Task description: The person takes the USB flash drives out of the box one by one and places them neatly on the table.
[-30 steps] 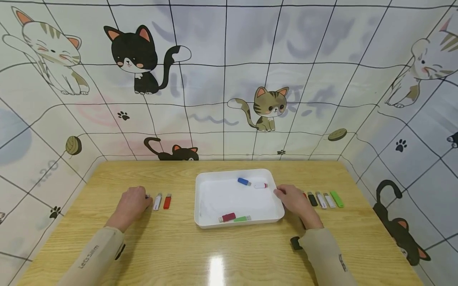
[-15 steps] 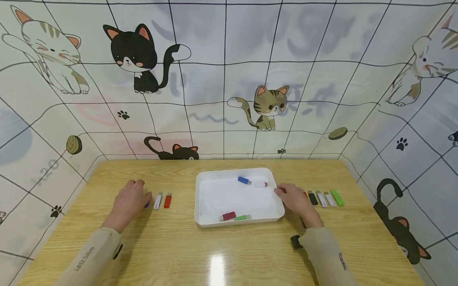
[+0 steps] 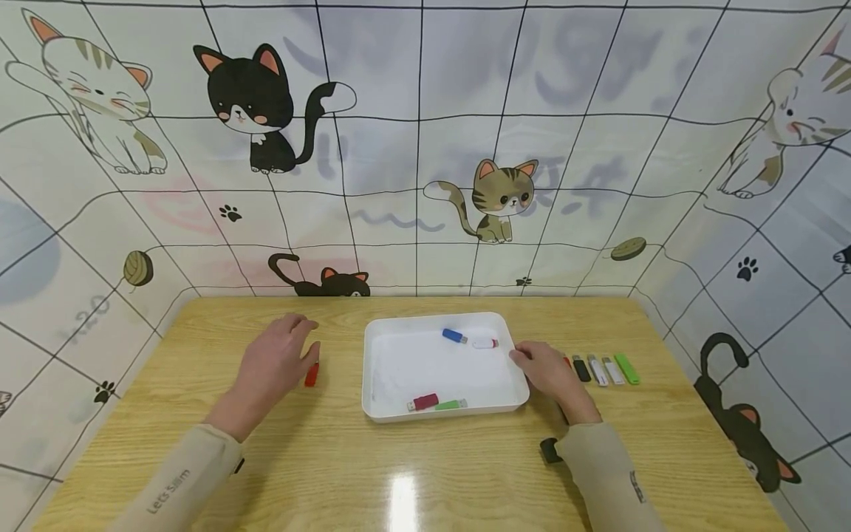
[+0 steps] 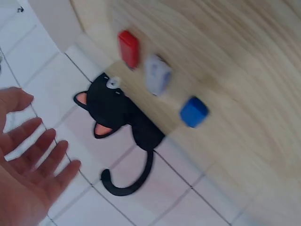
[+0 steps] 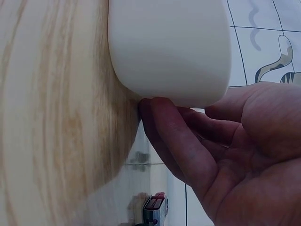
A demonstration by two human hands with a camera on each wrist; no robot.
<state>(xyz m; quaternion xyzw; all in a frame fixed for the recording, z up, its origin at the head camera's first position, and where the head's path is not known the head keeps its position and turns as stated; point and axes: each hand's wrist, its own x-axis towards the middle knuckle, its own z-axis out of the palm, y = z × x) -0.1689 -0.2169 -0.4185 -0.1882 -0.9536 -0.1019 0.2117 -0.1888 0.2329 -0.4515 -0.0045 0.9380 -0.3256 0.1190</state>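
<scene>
My left hand (image 3: pixel 272 362) hovers with loosely spread fingers over the left row of USB sticks, holding nothing. Just past its thumb shows a red USB stick (image 3: pixel 312 374). In the left wrist view, a white USB stick (image 4: pixel 157 74) and a blue USB stick (image 4: pixel 194 112) lie beside the red one, apart from the fingers. At the right side of a white tray (image 3: pixel 392 369), my right hand (image 3: pixel 548 373) pinches the wall, thumb at the rim and fingers against the outside. Inside the tray are blue (image 3: pixel 453 336), white, dark red and green USB sticks.
Right of the tray, partly behind the right hand, lies another row of USB sticks, including a black stick (image 3: pixel 581 369) and a green stick (image 3: pixel 626 369). The wooden table (image 3: pixel 319 473) meets a cat-printed wall covering (image 3: pixel 385 222) at its back edge.
My left hand has lifted off the blue USB stick at the row's left end and moved right, its fingers spreading. The right hand and tray have stayed put.
</scene>
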